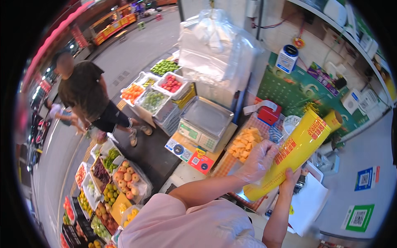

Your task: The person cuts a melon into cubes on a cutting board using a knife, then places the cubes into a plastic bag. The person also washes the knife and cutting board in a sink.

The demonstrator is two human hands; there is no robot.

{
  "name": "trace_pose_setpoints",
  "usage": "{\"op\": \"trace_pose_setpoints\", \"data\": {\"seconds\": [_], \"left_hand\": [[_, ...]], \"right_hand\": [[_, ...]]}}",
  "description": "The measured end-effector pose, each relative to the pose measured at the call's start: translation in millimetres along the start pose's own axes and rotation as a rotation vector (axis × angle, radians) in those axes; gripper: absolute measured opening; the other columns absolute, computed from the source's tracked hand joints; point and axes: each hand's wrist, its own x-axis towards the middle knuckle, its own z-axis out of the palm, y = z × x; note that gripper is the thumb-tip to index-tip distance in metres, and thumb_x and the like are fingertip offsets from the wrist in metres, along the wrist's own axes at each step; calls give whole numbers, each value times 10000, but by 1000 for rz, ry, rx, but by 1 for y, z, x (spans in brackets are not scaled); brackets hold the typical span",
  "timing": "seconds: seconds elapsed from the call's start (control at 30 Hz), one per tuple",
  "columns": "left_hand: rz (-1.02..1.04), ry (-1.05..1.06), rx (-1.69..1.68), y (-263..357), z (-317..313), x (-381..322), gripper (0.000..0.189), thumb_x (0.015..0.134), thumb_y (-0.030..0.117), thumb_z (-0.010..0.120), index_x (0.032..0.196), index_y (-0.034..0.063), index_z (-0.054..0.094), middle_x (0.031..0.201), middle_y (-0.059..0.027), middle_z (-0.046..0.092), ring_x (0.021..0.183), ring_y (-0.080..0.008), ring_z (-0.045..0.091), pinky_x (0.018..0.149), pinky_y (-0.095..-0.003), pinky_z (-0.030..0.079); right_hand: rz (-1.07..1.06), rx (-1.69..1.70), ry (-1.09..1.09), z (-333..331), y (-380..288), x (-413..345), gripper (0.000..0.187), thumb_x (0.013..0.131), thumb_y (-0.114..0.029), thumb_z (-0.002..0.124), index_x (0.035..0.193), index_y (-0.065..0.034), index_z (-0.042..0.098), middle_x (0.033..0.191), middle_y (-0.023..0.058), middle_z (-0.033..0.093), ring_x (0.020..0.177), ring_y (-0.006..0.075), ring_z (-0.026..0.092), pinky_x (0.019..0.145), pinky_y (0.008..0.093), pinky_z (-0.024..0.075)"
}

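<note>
My right hand [289, 180] is bare and grips a large yellow roll of cling film [291, 152] from its lower side, holding it at a slant. My left hand [259, 159], in a clear plastic glove, has its fingers curled at the roll's near edge. A thin bit of clear film shows at those fingertips. Red printed writing runs along the roll. Below my left hand, cut orange fruit pieces [245, 144] sit on a counter with a checked cover [221, 164]. The inner end of the roll is partly hidden by my left wrist.
A weighing scale [203, 122] stands beyond the fruit pieces, near a red box [269, 112] and a white basket [291, 123]. Clear plastic bags [211, 46] hang above. Fruit crates [161, 100] line the left, where a person [82, 90] stands. A white board [310, 201] lies right.
</note>
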Motion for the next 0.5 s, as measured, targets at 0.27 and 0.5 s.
{"op": "trace_pose_setpoints", "data": {"seconds": [0.27,0.5], "left_hand": [[-529,77,-481,-43,-70,24,291,1015,297,533,1188,73,599,1013,-54,658,919,-174,655,792,-347,564],[-761,26,-801,-52,-60,7,303,1005,301,547,1192,69,600,1021,-56,659,930,-186,656,800,-354,560]], "right_hand": [[250,-107,-99,77,-13,-23,888,895,-342,693,1527,26,188,1451,248,403,1356,350,436,1095,425,377],[303,-335,-239,-28,-42,4,473,916,-212,686,1305,10,536,1171,183,594,1020,247,620,851,357,512]]}}
